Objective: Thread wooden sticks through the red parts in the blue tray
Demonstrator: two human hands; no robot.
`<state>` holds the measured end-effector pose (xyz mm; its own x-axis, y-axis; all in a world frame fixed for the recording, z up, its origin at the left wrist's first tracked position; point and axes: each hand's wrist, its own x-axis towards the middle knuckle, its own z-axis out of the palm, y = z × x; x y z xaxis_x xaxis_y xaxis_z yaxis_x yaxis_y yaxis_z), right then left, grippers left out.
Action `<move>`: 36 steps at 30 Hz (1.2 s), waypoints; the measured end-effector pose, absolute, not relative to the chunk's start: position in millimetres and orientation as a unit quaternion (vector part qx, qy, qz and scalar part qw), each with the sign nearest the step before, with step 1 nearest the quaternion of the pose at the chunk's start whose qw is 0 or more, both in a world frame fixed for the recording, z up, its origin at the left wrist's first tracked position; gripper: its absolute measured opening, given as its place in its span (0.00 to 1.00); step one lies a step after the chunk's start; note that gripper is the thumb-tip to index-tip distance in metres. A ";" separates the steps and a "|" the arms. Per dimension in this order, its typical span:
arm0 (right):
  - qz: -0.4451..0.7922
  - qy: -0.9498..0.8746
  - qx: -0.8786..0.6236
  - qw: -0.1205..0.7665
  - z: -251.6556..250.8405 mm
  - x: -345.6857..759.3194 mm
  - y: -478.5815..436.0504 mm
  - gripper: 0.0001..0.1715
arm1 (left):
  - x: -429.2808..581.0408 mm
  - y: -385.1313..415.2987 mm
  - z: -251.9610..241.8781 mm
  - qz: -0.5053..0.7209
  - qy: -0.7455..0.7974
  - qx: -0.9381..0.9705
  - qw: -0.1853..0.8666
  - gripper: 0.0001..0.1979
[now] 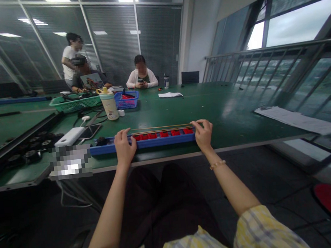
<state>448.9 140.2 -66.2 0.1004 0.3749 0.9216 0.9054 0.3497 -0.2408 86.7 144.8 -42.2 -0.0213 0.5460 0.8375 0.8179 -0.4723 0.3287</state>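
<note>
A long narrow blue tray (161,141) lies near the table's front edge, with several red pieces (164,134) in a row inside. A black round part (101,141) sits at its left end. My left hand (124,147) is over the tray left of the red pieces, fingers bent at its far side and thumb toward the pieces. At the tray's right end, my right hand (203,135) is closed in a pinch. Between my fingertips a thin orange-tan band (161,127) runs taut, in two strands, along the tray's far side.
Left of the tray are a white power bank (70,136), a phone (91,131) and black parts (32,155). A cream tumbler (109,105), green basket (76,105) and blue basket (126,100) stand farther back. Papers (296,119) lie right. Several people are across the table.
</note>
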 end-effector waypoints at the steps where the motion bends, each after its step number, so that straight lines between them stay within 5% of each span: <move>1: -0.243 -0.622 -0.516 0.537 -66.2 448.9 140.2 0.20 | 86.7 144.8 -42.4 -0.513 -0.496 -0.688 0.133 0.18; 36: -0.193 -0.638 -0.536 0.518 -66.5 446.3 148.3 0.17 | 86.6 146.6 -45.8 -0.470 -0.520 -0.699 0.137 0.17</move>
